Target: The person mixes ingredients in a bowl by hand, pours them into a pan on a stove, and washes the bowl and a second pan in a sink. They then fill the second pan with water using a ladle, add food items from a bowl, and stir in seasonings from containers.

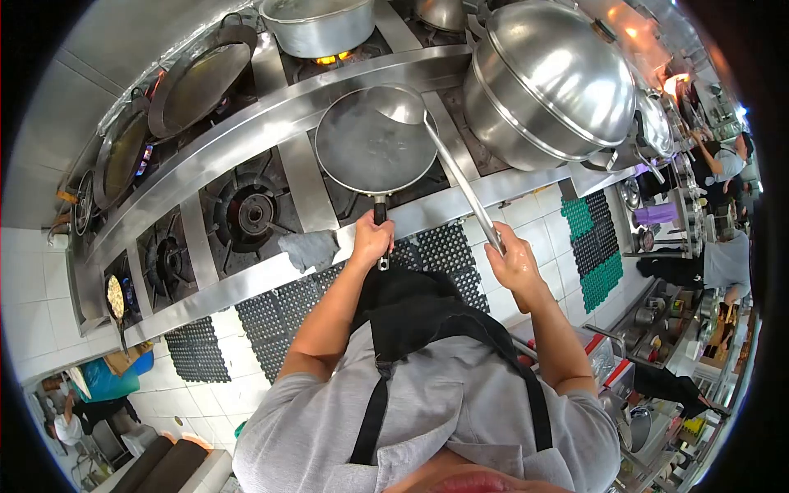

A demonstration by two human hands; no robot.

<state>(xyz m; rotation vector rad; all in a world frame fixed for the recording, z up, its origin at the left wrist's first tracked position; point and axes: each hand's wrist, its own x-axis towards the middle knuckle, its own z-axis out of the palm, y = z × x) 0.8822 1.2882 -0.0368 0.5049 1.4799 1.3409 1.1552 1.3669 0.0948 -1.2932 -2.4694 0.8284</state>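
A frying pan (370, 156) sits over a front burner of the stove, with haze above its dark inside. My left hand (374, 239) is closed around the pan's black handle (380, 212). In my right hand (514, 259) is the end of a long metal ladle (462, 182), fingers wrapped round it. The ladle's round bowl hangs at the pan's far right side, overlapping its rim in this view. A grey cloth (309, 250) lies on the stove's front edge, left of my left hand.
A large lidded steel pot (551, 90) stands right of the pan. Behind, an aluminium pot (319, 31) sits over a lit flame. Two wide dark pans (200, 89) rest at the back left; a small pan (116, 297) of food is far left. Other people (723, 259) stand at right.
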